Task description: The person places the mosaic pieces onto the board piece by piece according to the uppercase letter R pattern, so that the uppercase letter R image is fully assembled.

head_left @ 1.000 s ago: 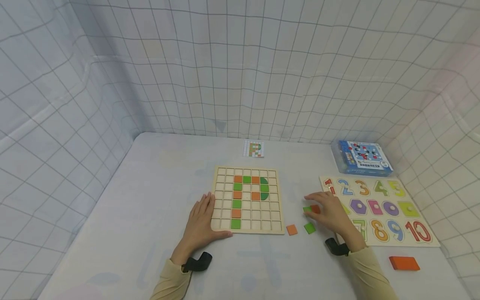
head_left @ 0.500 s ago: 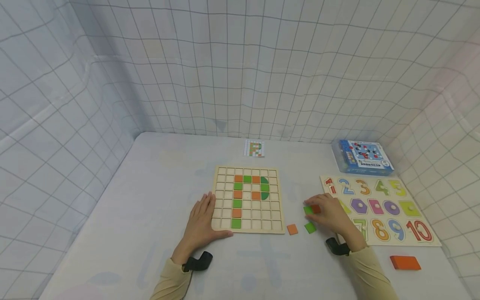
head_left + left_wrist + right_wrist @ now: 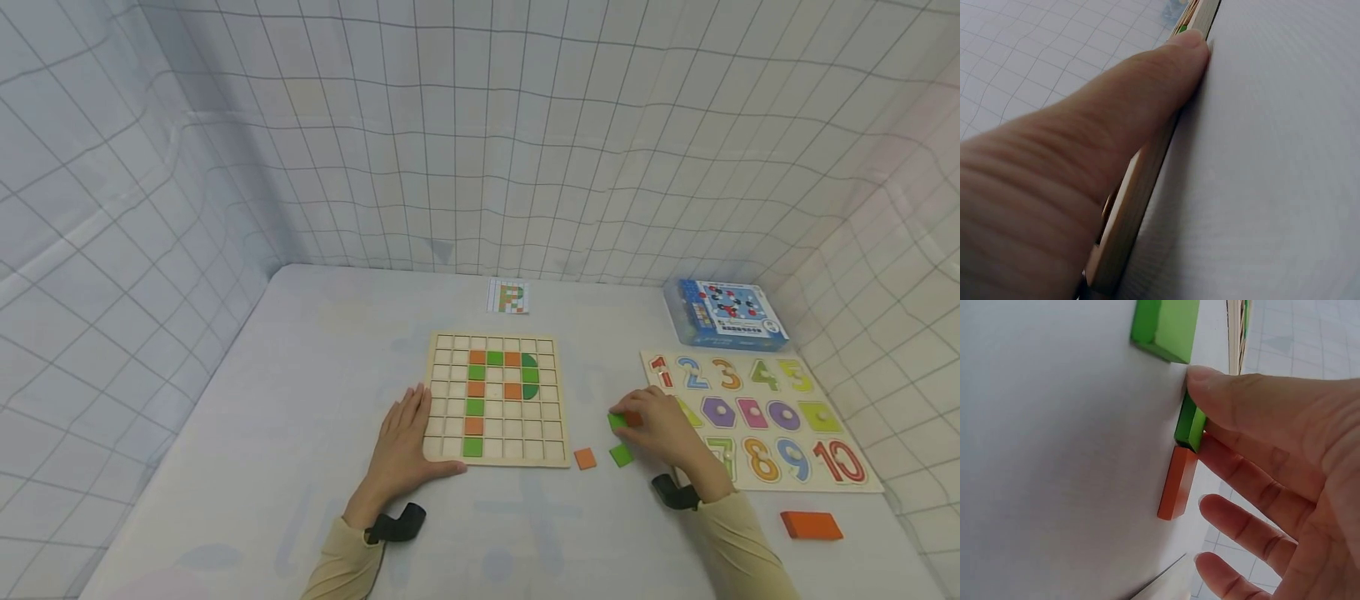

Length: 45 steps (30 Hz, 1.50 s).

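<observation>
A wooden grid board [image 3: 538,429] holds orange and green tiles laid out in a P shape in the head view. My left hand [image 3: 405,437] lies at its left corner, fingers straight along the left side and thumb stretched along the near edge. To the right of the board, my right hand [image 3: 660,423] pinches a green square tile [image 3: 1190,425] between thumb and index finger, low over the table. An orange tile [image 3: 1175,484] stands right beside that one, under the other fingers. Nearer me lie a second green tile [image 3: 621,455] and an orange tile [image 3: 585,458].
A number-and-shape puzzle board [image 3: 806,479] lies right of my right hand, its left part under the forearm. Behind it stands a blue-lidded box [image 3: 731,312]. A pattern card [image 3: 508,297] lies beyond the grid board. An orange block [image 3: 812,526] rests at front right.
The right hand's thumb and index finger have closed in on the green tile. The left hand stays in place on the board's edge.
</observation>
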Each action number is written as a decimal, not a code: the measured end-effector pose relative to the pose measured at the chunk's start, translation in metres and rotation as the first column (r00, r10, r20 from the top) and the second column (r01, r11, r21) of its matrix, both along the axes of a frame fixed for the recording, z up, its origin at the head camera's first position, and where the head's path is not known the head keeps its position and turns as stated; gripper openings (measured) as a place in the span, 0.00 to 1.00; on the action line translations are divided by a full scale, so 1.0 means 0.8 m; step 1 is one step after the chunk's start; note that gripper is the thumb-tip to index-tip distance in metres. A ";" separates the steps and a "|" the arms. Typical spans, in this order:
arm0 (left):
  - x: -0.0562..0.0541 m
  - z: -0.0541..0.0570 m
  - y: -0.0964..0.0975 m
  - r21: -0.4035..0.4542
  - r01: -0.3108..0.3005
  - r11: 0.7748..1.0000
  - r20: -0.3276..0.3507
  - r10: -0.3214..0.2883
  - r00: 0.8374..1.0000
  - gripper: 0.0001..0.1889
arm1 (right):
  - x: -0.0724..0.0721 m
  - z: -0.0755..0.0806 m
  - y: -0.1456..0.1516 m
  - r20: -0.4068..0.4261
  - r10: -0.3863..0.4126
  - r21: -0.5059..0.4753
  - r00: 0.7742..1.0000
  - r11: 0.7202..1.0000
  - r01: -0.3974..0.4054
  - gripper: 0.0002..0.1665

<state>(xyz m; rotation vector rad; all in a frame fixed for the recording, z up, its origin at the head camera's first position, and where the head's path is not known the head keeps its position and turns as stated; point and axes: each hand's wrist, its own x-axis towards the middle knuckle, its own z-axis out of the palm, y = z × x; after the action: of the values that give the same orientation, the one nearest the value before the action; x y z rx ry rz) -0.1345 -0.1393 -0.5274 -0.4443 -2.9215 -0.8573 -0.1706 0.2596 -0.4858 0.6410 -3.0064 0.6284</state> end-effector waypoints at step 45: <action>-0.001 0.000 -0.001 -0.012 -0.003 1.000 0.024 0.004 1.000 0.65 | -0.061 0.023 -0.179 0.067 0.101 -0.170 0.993 0.981 -0.088 0.05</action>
<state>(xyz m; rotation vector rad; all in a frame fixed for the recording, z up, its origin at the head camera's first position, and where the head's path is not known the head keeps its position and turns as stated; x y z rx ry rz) -0.1350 -0.1399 -0.5277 -0.4326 -2.9502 -0.8510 -0.2197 0.1167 -0.4675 0.7699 -2.9611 0.9183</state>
